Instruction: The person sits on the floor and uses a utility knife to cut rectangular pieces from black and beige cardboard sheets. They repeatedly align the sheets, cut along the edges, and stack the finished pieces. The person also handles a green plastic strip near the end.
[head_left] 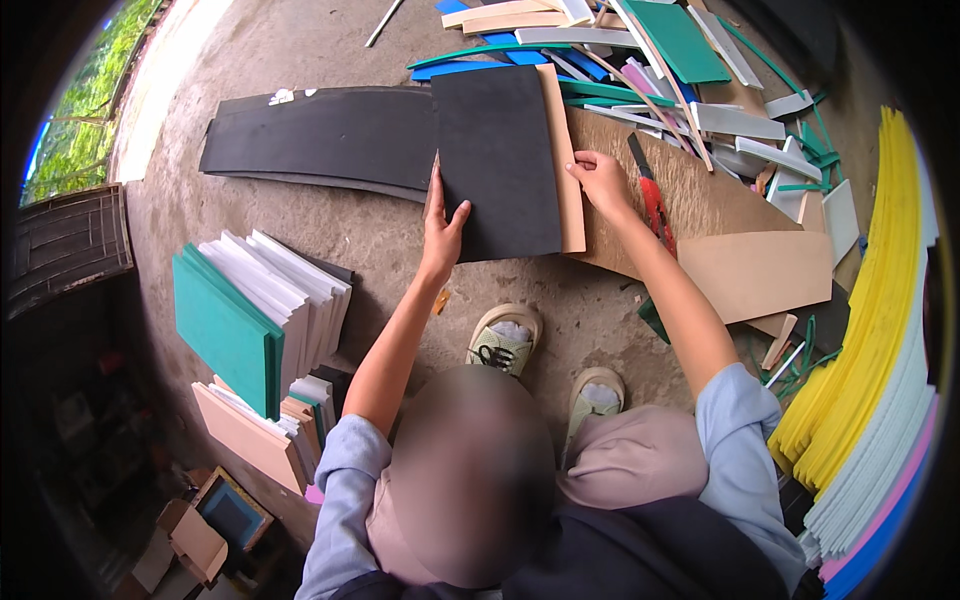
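Note:
A black foam sheet (497, 160) stands in front of me over a tan sheet (560, 165), whose strip shows along the right side. My left hand (441, 230) grips the black sheet's left edge, fingers stretched along it and thumb on its face. At the tan sheet's right edge, my right hand (603, 186) is closed in a pinch with curled fingers. Just right of that hand, a red-handled cutter knife (655, 208) with a dark blade lies on a worn brown board (622, 150). Long black sheets (320, 135) extend leftward on the floor, partly behind the held sheet.
Cut foam strips and scraps (735, 122) are heaped at the far right. A loose tan piece (755, 275) overlaps the board. Stacked green and white sheets (228, 325) stand at left, above tan ones (248, 440). Tall yellow sheets (860, 350) line the right side.

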